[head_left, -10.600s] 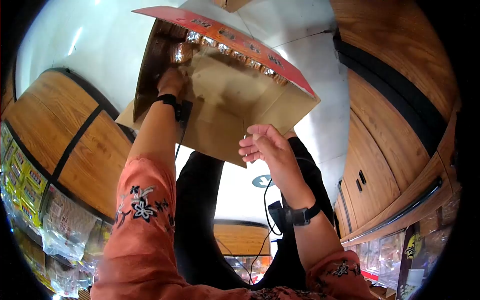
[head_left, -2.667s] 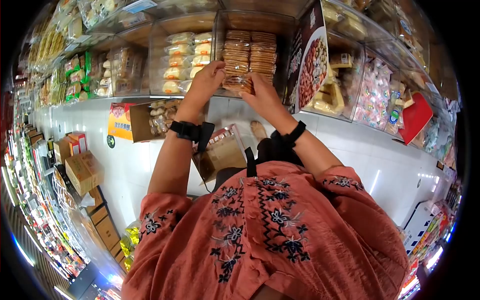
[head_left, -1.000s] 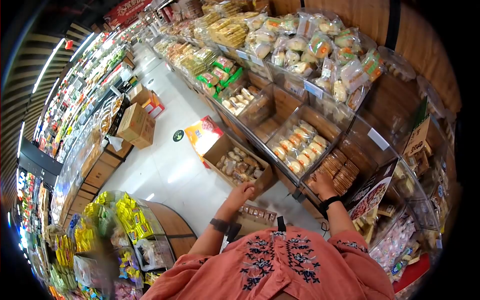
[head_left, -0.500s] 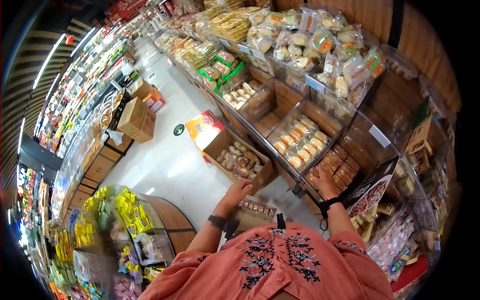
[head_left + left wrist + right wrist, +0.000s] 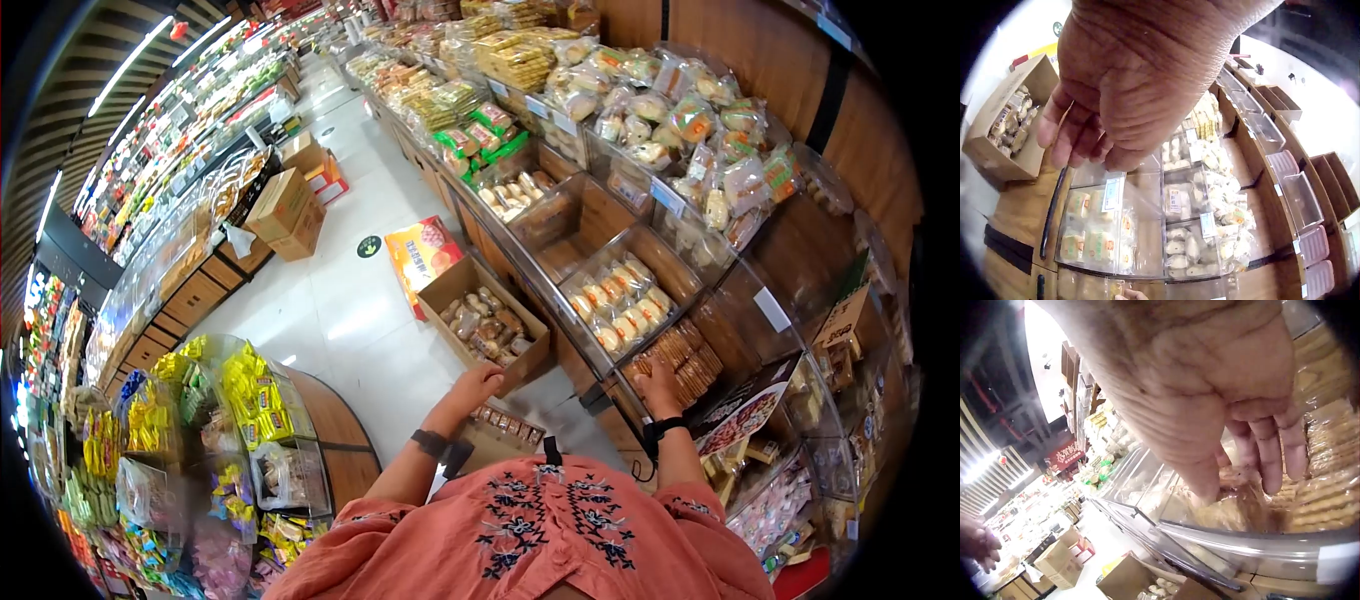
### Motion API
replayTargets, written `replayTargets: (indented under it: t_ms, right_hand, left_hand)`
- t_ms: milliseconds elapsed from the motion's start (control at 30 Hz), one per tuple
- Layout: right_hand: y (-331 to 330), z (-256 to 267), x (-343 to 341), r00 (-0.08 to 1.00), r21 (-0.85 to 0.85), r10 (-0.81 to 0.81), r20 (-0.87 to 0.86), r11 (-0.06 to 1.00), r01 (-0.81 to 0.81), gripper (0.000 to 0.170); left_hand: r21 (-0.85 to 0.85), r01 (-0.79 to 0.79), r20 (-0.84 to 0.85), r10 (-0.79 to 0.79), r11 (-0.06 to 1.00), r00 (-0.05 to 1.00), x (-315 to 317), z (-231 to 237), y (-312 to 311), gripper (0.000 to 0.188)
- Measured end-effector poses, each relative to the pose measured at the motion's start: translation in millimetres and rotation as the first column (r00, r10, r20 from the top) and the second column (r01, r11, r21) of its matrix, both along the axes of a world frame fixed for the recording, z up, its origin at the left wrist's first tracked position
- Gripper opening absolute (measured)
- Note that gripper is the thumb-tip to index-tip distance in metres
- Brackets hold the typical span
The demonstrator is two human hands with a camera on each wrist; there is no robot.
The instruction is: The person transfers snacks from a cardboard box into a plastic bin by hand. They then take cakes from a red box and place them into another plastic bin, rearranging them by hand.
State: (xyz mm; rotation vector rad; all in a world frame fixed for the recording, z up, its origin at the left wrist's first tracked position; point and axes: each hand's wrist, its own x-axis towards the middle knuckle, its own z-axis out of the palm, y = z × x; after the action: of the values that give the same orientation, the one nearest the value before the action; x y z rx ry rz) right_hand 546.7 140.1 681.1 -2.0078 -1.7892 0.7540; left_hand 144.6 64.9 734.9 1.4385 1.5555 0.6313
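Note:
My right hand [image 5: 658, 390] is inside a clear-walled bin, at the front of tight rows of thin brown biscuits [image 5: 692, 358] in clear wrap. In the right wrist view, thumb and fingers pinch a crinkled clear-wrapped biscuit packet [image 5: 1235, 509], partly hidden by the fingers. Wavy edges of the stacked biscuits show beside the fingertips. My left hand [image 5: 474, 386] hangs with loosely curled fingers, holding nothing, over the gap between the shelf and my body. Beneath it is an open carton [image 5: 485, 448] with a row of wrapped biscuits along one side.
A bin of wrapped white buns [image 5: 620, 305] adjoins the biscuits on the left. A printed card sign [image 5: 745, 408] stands on their right. On the floor, an open cardboard box [image 5: 528, 372] holds wrapped rolls. A curved display of yellow packets [image 5: 262, 395] stands behind left.
Earlier a hand reached into the carton; later both hands were at the biscuits. The left hand has since drawn away, while the right stays at the stack. The head view has shifted slightly.

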Motion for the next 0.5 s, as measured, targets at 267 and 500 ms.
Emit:
replayTargets:
  t_ms: [267, 500]
  right_hand:
    - [-1.7, 3.9, -13.6, 0.996, -0.017, -0.065, 0.055, 0.998, 0.066, 0.046]
    - [-4.2, -6.1, -20.7, 0.975, -0.010, -0.080, 0.206, 0.996, 0.084, 0.048]
  left_hand:
    - [-0.064, -0.112, 0.034, 0.114, 0.992, 0.993, -54.2, 11.3, -43.8, 0.035]
    - [-0.042, -0.179, 0.055, 0.181, 0.983, 0.982, -127.2, -24.3, -77.8, 0.037]
